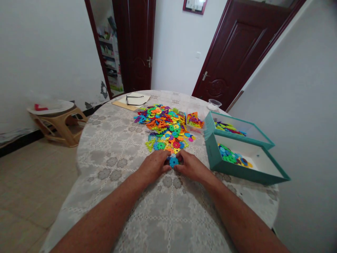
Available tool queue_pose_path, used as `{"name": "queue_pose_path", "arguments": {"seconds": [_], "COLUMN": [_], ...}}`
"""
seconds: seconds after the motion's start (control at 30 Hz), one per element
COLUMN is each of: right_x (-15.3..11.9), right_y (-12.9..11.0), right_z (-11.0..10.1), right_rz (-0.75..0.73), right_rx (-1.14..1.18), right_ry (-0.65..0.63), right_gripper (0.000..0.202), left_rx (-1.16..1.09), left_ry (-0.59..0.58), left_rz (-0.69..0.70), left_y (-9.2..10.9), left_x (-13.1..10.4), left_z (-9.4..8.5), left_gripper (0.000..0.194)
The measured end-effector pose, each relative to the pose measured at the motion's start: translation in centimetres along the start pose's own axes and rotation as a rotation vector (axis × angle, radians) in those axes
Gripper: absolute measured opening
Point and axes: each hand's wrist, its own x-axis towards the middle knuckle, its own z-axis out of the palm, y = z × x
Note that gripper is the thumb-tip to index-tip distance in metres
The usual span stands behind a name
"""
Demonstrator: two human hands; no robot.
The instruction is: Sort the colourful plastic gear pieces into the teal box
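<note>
Blue piece [173, 162]: it sits between our two hands, just on our side of the heaped pieces, its notched rim and round face turned up toward us.
Right hand [191, 165]: thumb and fingers are drawn in narrow and hold the piece by its right edge.
Left hand [156, 165]: the fingers curl in narrow at the left edge; a darker blue patch shows there, and we cannot tell whether this hand pinches the piece itself or something beside it.
Notched rim: we judge that fingertips on the edge serve best, leaving the notches in sight so we can line them up by eye.
Pressure: the piece looks thin, so we do well to press evenly from both sides and not bend or twist it.
Pile [166, 121]: its loose front pieces lie close to our fingertips; a little more room toward us would stop us nudging them.
Worktop [126, 203]: our forearms reach over the patterned cloth, and resting the wrists on it should steady fine finger work.
Clear tub [195, 129]: it stands right of the pile, with small bright pieces inside.
Teal box [242, 172]: it lies beyond our right hand, well apart from the blue piece, so our elbow has space.
</note>
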Motion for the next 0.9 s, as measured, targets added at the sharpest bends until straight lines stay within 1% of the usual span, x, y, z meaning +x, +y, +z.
{"name": "queue_pose_path", "arguments": {"seconds": [0.03, 0.07, 0.2, 0.3, 0.4, 0.47, 0.57, 0.63, 0.8, 0.9], "right_x": [0.0, 0.0, -0.1, -0.3, -0.5, -0.5, -0.3, -0.2, -0.1, -0.1], "right_y": [-0.1, -0.2, -0.4, -0.6, -0.7, -0.7, -0.6, -0.6, -0.7, -1.0], "right_z": [0.0, 0.1, 0.2, 0.2, 0.2, 0.2, 0.4, 0.7, 1.8, 2.5], "right_rz": [0.01, 0.019, 0.046, 0.079, 0.087, 0.07, 0.045, 0.036, 0.022, -0.021], "right_rx": [0.011, 0.013, -0.037, -0.158, -0.28, -0.283, -0.227, -0.166, 0.08, 0.247], "right_ry": [-0.009, -0.019, -0.024, 0.002, -0.011, -0.028, -0.03, -0.019, 0.022, 0.018], "right_gripper": [0.021, 0.021, 0.023, 0.029, 0.024, 0.018, 0.013, 0.012, 0.018, 0.028], "left_rx": [-0.01, -0.011, 0.03, 0.031, 0.012, 0.003, -0.003, -0.02, -0.101, -0.138], "left_ry": [0.009, 0.011, -0.042, -0.026, 0.003, 0.009, 0.016, 0.032, 0.069, 0.085], "left_rz": [-0.018, -0.028, -0.024, -0.037, -0.034, -0.021, -0.008, 0.0, -0.021, -0.012], "left_y": [0.0, 0.0, 0.1, 0.2, 0.2, 0.2, -0.1, -0.2, -0.6, -0.9], "left_x": [0.0, 0.0, 0.2, 0.1, -0.1, -0.1, -0.1, 0.0, 0.0, -0.1], "left_z": [0.0, 0.0, -0.1, -0.2, -0.2, -0.1, 0.1, 0.2, 0.4, 0.5], "left_gripper": [0.041, 0.042, 0.021, 0.019, 0.021, 0.021, 0.02, 0.022, 0.026, 0.03]}}
